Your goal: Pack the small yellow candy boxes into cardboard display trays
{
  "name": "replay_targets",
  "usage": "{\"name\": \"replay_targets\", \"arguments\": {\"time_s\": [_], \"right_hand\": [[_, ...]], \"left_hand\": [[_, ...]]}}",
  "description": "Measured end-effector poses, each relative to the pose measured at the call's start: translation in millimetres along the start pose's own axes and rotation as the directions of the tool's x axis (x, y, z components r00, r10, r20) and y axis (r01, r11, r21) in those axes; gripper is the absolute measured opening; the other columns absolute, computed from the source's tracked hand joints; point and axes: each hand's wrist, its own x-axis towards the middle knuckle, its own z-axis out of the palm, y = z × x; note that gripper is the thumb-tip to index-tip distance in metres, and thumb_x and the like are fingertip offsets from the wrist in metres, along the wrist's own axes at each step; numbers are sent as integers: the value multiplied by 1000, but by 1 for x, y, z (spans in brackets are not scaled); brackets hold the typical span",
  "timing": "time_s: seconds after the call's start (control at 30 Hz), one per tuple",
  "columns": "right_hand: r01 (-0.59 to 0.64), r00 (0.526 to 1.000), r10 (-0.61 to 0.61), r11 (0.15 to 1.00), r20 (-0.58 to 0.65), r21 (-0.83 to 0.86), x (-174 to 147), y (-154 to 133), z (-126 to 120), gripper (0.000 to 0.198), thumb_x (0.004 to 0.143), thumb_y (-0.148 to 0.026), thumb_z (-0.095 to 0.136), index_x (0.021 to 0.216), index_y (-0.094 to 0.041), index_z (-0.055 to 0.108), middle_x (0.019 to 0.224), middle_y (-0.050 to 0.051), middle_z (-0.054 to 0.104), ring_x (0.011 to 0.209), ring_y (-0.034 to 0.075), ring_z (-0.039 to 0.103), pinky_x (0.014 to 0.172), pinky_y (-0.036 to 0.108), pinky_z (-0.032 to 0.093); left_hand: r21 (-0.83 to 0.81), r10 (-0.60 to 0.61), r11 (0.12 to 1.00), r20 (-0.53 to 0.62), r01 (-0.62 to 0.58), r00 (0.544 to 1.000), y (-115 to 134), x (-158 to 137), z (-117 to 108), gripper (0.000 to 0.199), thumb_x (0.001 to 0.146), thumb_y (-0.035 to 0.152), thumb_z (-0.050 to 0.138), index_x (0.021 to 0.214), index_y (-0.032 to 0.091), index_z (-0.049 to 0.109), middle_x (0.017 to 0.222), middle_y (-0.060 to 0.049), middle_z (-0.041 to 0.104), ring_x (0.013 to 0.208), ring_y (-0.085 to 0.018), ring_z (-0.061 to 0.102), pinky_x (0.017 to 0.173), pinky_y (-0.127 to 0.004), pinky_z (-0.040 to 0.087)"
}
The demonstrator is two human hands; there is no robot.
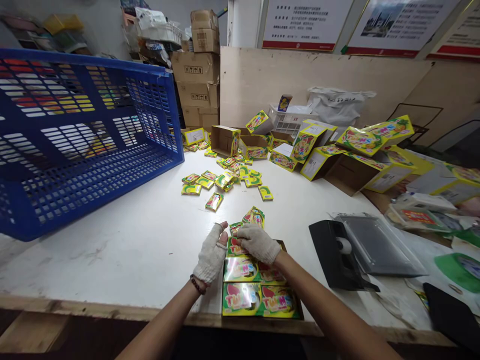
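In front of me an open tray-like carton [300, 306] holds rows of small yellow-green boxes [242, 300] printed "TWINS" with fruit pictures. My left hand [210, 255], in a white fingerless glove, rests along the carton's left side, fingers stretched out and holding nothing. Over the far end of the carton, my right hand [259, 243], gloved alike, has its fingers bent down on a small box [234, 247] at the left. That hand hides part of the boxes beneath it. Just beyond the fingertips lie a few loose small boxes [254, 217].
More small boxes [214, 201] are scattered farther back. Larger yellow cartons [360, 170] lie open at back right. A blue plastic crate [93, 175] stands on its side at left. To the right are a black tape dispenser [333, 255] and a clear-topped tray [378, 245].
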Motion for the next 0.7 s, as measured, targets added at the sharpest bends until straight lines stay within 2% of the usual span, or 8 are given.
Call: {"name": "replay_targets", "arguments": {"time_s": [0.13,0.27,0.33,0.43,0.5,0.57,0.63,0.7], "right_hand": [[45,974,-55,998,-219,-50,-6,-7,30,17,86,-17,59,93,-18,74,108,10,71,105,22,62,97,40,49],[121,983,-133,988,-123,-97,-10,-6,27,28,91,-20,50,111,-17,70,120,12,68,119,26,57,110,52,37],[92,986,-94,996,-141,-19,-15,-5,19,36,94,-23,44,122,-14,65,129,15,64,125,26,53,112,52,36],[-19,953,60,990,-296,139,-35,-10,17,46,98,-32,37,138,-13,51,143,16,51,136,25,43,113,48,37],[-81,922,151,976,-356,204,-53,-18,25,54,98,-39,38,147,-16,38,151,15,41,142,25,35,116,48,33],[-133,907,215,962,-361,239,-67,-27,40,64,97,-45,40,153,-18,25,156,14,32,145,26,27,117,48,31],[-183,897,271,947,-350,263,-76,-35,57,69,97,-48,39,155,-18,16,158,13,28,147,27,21,117,48,29],[-207,896,288,944,-339,256,-80,-39,70,69,98,-47,37,155,-18,13,159,13,26,148,27,17,118,50,27]], "left_hand": [[-65,-63,996,7,63,998,-16,-1,22,40,94,43,41,124,21,55,133,-9,60,126,-21,54,111,-41,39],[-80,-101,991,30,104,994,-27,4,29,41,90,34,43,126,17,53,133,-13,60,125,-22,56,111,-42,40],[-84,-109,990,50,113,993,-26,4,26,45,86,31,47,128,16,52,135,-13,58,127,-22,54,111,-41,40],[-60,-100,993,80,105,992,-20,-4,18,48,88,34,47,134,20,50,139,-10,56,129,-23,52,110,-42,41],[9,-32,999,100,31,995,-17,-14,13,51,91,38,47,139,23,47,143,-8,52,133,-23,48,113,-44,39],[116,100,986,154,-118,983,-19,-24,11,54,91,39,47,143,24,43,149,-8,45,140,-25,38,117,-46,32],[226,226,934,232,-278,946,-24,-30,11,55,91,37,46,144,23,41,153,-8,40,146,-25,27,119,-49,27],[353,285,855,294,-381,912,-27,-33,15,52,92,32,44,143,20,44,152,-10,41,147,-26,23,119,-50,28]]}}
